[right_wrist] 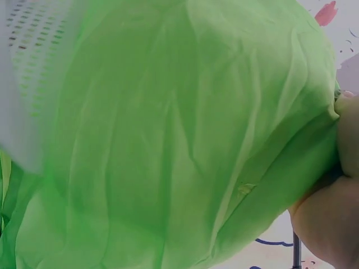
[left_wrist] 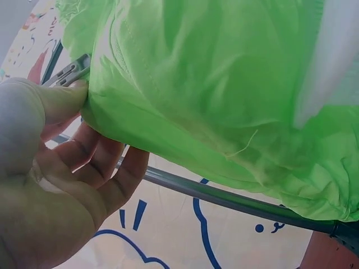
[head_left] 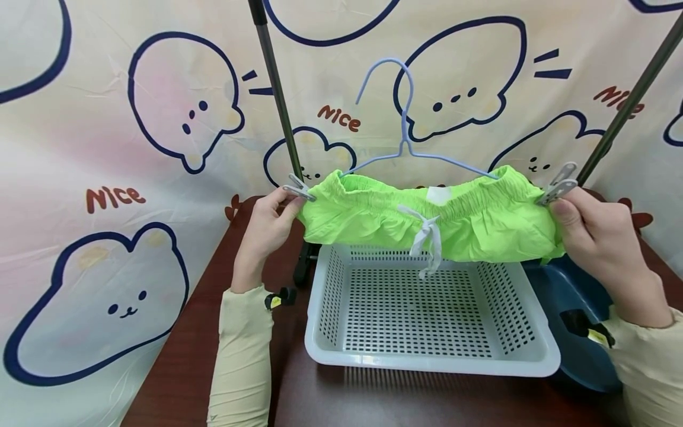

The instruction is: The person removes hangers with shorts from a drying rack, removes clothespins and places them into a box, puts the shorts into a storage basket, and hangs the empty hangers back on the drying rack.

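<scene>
Lime green shorts (head_left: pixel 368 222) with a white drawstring (head_left: pixel 427 234) are stretched sideways in the head view. A light blue hanger (head_left: pixel 404 145) rises from inside their elastic waistband, its hook over no bar in sight. Grey clothespins clip both ends: the left clothespin (head_left: pixel 300 187) and the right clothespin (head_left: pixel 557 187). My left hand (head_left: pixel 272 222) pinches the shorts' left side right beside its clothespin, the other fingers behind the cloth in the left wrist view. My right hand (head_left: pixel 608 243) grips the opposite side just below the other clothespin. Cloth fills most of the right wrist view.
Beneath the shorts, a white perforated basket (head_left: pixel 432 360) sits on the dark reddish-brown table (head_left: pixel 299 379). A dark blue basin (head_left: pixel 578 356) stands to its right. Dark poles rise at left (head_left: pixel 277 89) and right (head_left: pixel 629 101), before a cartoon-printed curtain (head_left: pixel 176 107).
</scene>
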`<state>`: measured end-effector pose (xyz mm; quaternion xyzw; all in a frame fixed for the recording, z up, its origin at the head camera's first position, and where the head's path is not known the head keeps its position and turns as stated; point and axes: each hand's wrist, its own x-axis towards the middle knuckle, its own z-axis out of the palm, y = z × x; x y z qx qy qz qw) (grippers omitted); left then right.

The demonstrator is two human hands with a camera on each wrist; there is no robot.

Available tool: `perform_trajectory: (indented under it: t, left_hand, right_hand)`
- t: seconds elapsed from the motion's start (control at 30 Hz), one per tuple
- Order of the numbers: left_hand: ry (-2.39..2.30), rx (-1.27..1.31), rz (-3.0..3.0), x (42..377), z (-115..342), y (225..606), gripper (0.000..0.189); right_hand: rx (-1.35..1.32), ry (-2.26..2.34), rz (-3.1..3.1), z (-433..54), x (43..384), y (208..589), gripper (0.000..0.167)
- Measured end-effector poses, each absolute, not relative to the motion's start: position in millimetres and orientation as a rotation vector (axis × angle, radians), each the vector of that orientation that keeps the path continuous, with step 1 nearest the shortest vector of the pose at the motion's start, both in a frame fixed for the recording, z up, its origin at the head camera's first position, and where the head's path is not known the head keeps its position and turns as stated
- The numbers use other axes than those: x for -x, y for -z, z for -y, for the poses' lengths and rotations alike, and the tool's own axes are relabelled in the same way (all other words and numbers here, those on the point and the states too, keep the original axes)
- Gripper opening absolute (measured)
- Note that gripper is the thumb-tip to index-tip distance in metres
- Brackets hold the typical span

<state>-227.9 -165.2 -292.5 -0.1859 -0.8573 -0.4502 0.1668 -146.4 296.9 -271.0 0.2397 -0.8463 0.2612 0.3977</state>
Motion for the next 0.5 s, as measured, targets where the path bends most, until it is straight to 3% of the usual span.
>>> perform_trajectory:
  t: [0.5]
  left_hand:
    - [1.292, 0.597, 2.475, 227.7, 161.8, 288.4, 0.019]
  right_hand:
    - [-0.595, -0.710, 2.200, -299.7, 156.4, 272.9, 0.030]
